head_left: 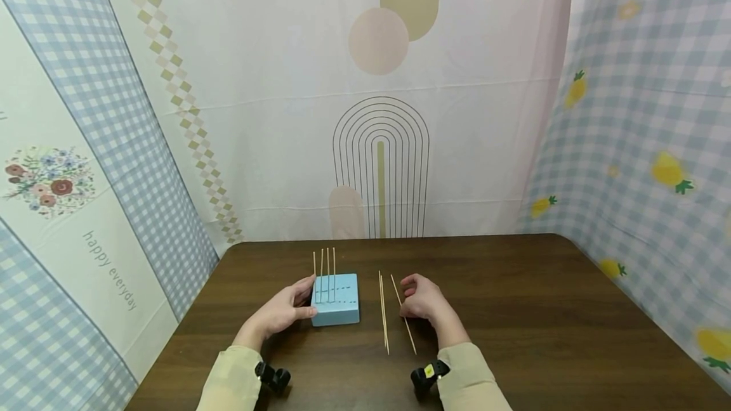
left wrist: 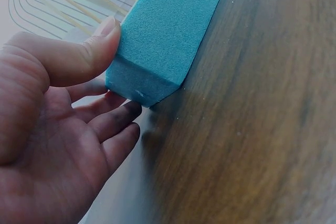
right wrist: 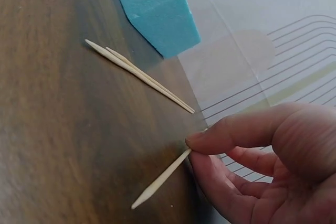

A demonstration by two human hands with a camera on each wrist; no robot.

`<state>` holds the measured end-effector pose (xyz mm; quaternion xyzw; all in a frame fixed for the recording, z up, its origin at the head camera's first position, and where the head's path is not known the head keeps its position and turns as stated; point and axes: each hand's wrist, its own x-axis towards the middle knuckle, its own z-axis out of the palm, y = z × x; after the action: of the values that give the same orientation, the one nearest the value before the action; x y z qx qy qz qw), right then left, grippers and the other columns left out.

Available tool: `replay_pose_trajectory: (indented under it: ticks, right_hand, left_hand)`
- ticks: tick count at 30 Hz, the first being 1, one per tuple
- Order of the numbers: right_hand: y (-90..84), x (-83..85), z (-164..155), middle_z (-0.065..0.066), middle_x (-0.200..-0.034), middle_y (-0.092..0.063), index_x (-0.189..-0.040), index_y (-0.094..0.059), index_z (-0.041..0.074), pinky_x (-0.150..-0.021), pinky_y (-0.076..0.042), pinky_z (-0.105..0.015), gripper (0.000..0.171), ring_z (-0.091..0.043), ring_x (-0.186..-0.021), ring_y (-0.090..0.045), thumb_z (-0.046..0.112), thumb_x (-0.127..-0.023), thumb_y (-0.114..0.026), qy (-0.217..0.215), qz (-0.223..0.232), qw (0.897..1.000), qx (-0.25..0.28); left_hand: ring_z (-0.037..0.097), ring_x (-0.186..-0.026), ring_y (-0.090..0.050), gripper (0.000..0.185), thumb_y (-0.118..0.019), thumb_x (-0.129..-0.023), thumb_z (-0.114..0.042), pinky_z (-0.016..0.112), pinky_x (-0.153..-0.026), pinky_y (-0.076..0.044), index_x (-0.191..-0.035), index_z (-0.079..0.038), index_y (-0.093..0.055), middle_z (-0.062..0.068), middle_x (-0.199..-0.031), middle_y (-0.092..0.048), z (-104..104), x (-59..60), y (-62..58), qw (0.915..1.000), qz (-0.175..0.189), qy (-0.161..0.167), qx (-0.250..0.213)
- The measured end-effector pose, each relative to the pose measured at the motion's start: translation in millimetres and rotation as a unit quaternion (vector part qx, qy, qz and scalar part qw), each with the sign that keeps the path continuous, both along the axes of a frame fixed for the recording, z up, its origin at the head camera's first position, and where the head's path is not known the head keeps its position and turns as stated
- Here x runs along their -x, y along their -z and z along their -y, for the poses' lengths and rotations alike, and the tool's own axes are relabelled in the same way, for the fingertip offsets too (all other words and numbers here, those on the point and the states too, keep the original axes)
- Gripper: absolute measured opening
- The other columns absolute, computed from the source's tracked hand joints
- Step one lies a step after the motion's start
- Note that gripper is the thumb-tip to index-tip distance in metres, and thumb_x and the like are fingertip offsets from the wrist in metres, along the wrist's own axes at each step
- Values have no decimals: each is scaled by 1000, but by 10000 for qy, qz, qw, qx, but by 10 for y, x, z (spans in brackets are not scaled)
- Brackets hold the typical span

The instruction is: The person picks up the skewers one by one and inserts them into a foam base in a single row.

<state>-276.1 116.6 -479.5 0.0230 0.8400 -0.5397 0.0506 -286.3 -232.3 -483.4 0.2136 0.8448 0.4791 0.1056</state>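
A light-blue foam block [head_left: 335, 316] with rows of small dark holes in its top lies on the table. Several thin wooden skewers [head_left: 334, 271] stand upright in its left part. My left hand [head_left: 281, 311] holds the block at its left end, the thumb [left wrist: 107, 32] on one face and the other fingers round the end. Right of the block, my right hand [head_left: 424, 300] pinches one pointed skewer [right wrist: 161, 179] between thumb and index finger. This skewer slants, its pointed end toward me.
Two more skewers [head_left: 384, 316] lie side by side on the brown wooden table [head_left: 497, 309], between the block and my right hand. A patterned white cloth [head_left: 274, 144] hangs behind the table, with checked cloth [head_left: 634, 119] at the right side.
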Motion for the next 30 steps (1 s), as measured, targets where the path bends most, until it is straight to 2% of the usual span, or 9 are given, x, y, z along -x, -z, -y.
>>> replay_pose_trajectory:
  ticks: [8, 19, 26, 30]
  right_hand:
    - [0, 18, -45, -21, -115, -67, -133, -61, -3, -65, -57, -33, 65, -27, -89, -66, -16, -70, -70, -127, -19, 9998, 152]
    - [3, 25, -33, -21, -107, -69, -138, -58, -6, -68, -59, -35, 63, -25, -83, -67, -16, -76, -67, -172, -66, 9990, 418]
    - [-21, 54, -31, -23, -108, -71, -142, -57, -5, -70, -58, -34, 54, -25, -83, -67, -12, -89, -66, -193, -225, 9964, 789]
    - [-56, 74, -35, -24, -112, -72, -144, -56, -4, -74, -59, -35, 49, -29, -91, -69, -8, -96, -64, -274, -353, 9932, 1074]
  left_hand:
    - [47, -157, -28, 88, -76, -99, -14, 60, -125, -24, -166, 8, -24, 29, -173, -20, -14, -13, 2, 10000, 30, -49, 27]
    - [47, -157, -28, 89, -76, -98, -14, 60, -125, -24, -165, 9, -24, 30, -173, -21, 2, -6, 6, 10000, 1, -22, 6]
    - [48, -156, -28, 88, -76, -99, -14, 61, -124, -24, -165, 10, -23, 31, -172, -22, -16, -9, -1, 10000, -25, 29, -17]
    - [48, -156, -28, 88, -76, -99, -14, 61, -124, -24, -165, 11, -23, 31, -171, -22, -34, -9, -6, 10000, -38, 57, -7]
